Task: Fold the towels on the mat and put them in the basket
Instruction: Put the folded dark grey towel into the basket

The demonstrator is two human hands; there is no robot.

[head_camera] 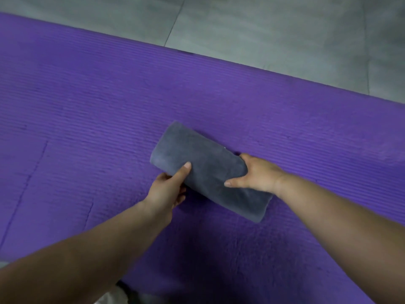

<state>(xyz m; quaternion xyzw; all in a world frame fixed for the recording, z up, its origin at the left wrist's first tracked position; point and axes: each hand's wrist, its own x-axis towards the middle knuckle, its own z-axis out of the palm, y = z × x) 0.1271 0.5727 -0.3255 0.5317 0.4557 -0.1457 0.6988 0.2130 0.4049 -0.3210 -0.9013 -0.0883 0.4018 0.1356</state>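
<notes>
Two bare hands grip one grey towel (206, 170), seen from the head camera. The towel is folded into a long, narrow band and sits a little to the 4 o'clock side of the picture's centre, on the purple ribbed mat (87, 106). Its length runs on a slant, one short end toward 10 o'clock and the other toward 4 o'clock.

The left hand (168, 189) comes in from 7 o'clock and takes the towel's near long edge. Its thumb (185, 171) lies flat on top of the cloth, and its fingers are tucked beneath the edge, so the hand pinches the fold.

The right hand (258, 175) reaches in from 4 o'clock and clamps the band across its width. Its thumb (233, 182) lies on the upper face, pointing toward 9 o'clock, and its fingers curl over the far long edge at 1 o'clock of the hand. Whether the towel is raised off the mat or rests on it cannot be told.

Grey tiled floor (263, 29) lies beyond the mat's far edge, from 12 to 2 o'clock.
</notes>
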